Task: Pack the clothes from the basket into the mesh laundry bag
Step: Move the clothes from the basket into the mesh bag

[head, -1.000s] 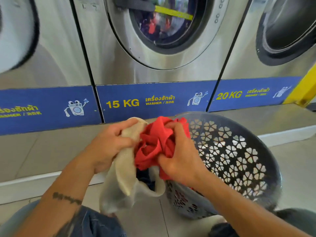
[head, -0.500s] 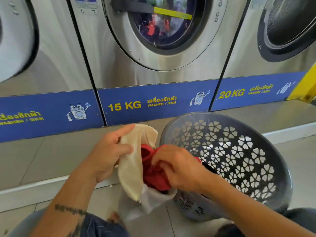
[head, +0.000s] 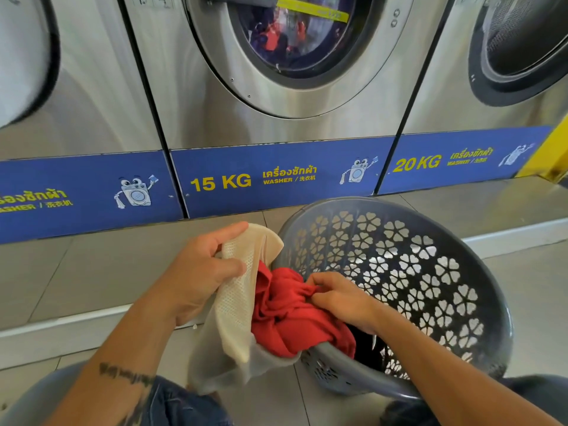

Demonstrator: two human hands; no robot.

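Low in front of the washers, the left hand (head: 199, 272) reaches in from the lower left, its forearm tattooed, and pinches the rim of the cream mesh laundry bag (head: 236, 305) between thumb and fingers, holding its mouth up and open. The right hand (head: 341, 299) comes in from the lower right with fingers curled down, gripping a bunched red garment (head: 289, 315) at the bag's mouth. Most of the red cloth sits inside the bag's opening, with one fold draped over the near rim of the basket. That grey laundry basket (head: 461, 241), pierced with flower-shaped holes, is tipped toward the person just right of the bag and touching it; a dark garment (head: 365, 345) lies inside, under the right wrist. Behind them, a raised tiled ledge (head: 92, 272) carries the steel washing machines; the middle one (head: 292, 56), labelled 15 KG, shows coloured laundry through its round door.
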